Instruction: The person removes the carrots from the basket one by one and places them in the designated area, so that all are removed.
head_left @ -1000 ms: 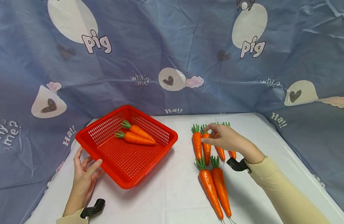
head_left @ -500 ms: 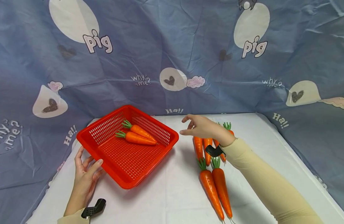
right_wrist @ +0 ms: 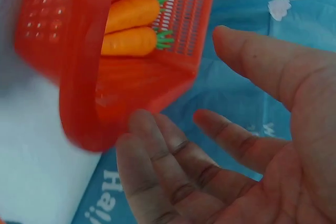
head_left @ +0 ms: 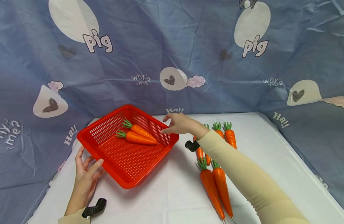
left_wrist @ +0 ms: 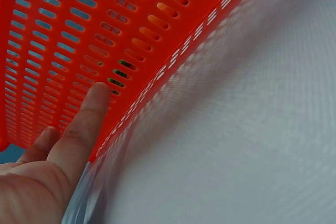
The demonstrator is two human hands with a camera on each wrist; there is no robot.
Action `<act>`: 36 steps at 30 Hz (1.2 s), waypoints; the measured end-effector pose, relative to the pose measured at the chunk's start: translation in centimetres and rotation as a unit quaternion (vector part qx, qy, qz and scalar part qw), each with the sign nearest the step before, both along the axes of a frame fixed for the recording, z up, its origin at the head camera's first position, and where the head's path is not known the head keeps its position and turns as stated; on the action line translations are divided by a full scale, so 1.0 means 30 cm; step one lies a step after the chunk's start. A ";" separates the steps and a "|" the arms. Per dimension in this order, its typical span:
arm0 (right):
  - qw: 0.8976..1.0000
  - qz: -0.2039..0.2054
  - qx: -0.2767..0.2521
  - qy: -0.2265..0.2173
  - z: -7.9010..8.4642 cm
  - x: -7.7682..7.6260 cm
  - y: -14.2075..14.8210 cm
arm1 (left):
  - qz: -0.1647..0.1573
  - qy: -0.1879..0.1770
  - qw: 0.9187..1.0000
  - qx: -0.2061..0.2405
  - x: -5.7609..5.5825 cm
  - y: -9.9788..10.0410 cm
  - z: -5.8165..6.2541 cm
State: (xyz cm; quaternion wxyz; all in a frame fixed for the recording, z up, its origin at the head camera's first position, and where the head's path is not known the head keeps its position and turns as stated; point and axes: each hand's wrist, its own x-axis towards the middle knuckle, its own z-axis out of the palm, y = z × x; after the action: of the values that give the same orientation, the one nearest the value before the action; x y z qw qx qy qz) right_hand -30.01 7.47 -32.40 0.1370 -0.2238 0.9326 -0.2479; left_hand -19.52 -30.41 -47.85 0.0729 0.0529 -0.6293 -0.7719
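A red plastic basket with slotted walls holds two orange carrots with green tops. My left hand is at its near left side, the thumb at the rim. In the left wrist view, straight fingers lie against the outside of the slotted wall. My right hand hovers at the basket's right corner, thumb and fingers apart, holding nothing. The right wrist view shows its fingertips overlapping the rim, with both carrots inside beyond.
To the right on the white table, a back row of several carrots is partly hidden by my right arm. Two more carrots lie in front. A blue printed cloth hangs behind the table.
My right hand has moved left, empty, from over the back row of carrots to the basket's right corner. My left hand and the basket have stayed in place.
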 end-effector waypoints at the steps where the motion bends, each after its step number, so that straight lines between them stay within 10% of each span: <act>1: 1.000 0.002 -0.001 -0.003 -0.005 -0.007 -0.014 | 0.000 0.000 1.000 0.000 0.000 0.001 0.000; 36: 0.996 -0.002 0.063 -0.070 -0.139 -0.092 -0.383 | 0.005 -0.013 1.000 -0.003 0.000 0.003 0.009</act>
State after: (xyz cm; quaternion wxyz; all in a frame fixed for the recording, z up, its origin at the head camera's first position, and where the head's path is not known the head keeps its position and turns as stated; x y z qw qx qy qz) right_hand -32.76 -4.01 -36.58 0.2151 -0.1949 0.9349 -0.2042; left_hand -19.52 -30.32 -47.57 0.0686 0.0655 -0.6325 -0.7687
